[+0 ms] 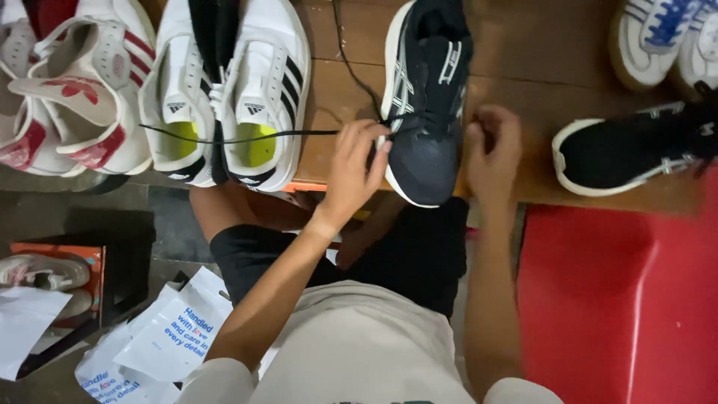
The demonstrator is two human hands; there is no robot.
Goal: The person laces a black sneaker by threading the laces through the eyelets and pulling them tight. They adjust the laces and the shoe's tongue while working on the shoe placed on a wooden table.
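A wooden table [351,97] seen from above, crowded with sneakers, where a seated person laces a dark shoe.

Largest is a red surface [621,299] at lower right. Seven shoes sit on the table: two white-and-red [82,97], two white with black stripes [224,90], one navy sneaker [426,97] at the middle edge, one black [636,150] and one white-and-blue [658,37]. Two printed paper sheets [164,329] lie on the floor. The left hand [357,168] pinches one black lace [239,138], stretched leftward across the white pair. The right hand [493,153] rests curled at the navy sneaker's side; what it grips, I cannot tell.
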